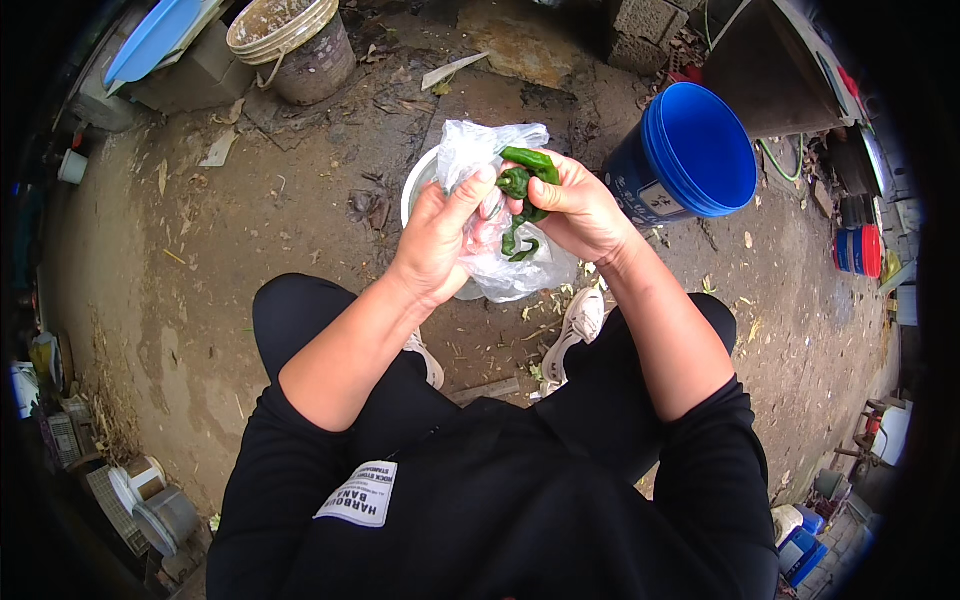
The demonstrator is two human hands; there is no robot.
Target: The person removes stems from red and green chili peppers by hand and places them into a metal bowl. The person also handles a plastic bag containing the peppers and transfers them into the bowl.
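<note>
Between both hands is a thin clear plastic bag (517, 274), bunched at the top and spread open lower down. My left hand (442, 232) grips its left side, thumb on top. My right hand (577, 199) is closed on several green peppers (531, 159), with the thumb pressed over them. More dark green peppers hang just below, against the bag; whether they lie inside it I cannot tell. Behind the bag and my left hand stands a round vessel with a white rim (409, 187), mostly hidden, so its contents are unclear.
A blue plastic bucket (664, 161) stands to the right of my hands. Farther off at the upper left are a dirty white bucket (300, 64) and a light blue basin (154, 37). Plant scraps are scattered on the dirt floor near my shoes (581, 319). Concrete blocks (645, 34) lie ahead.
</note>
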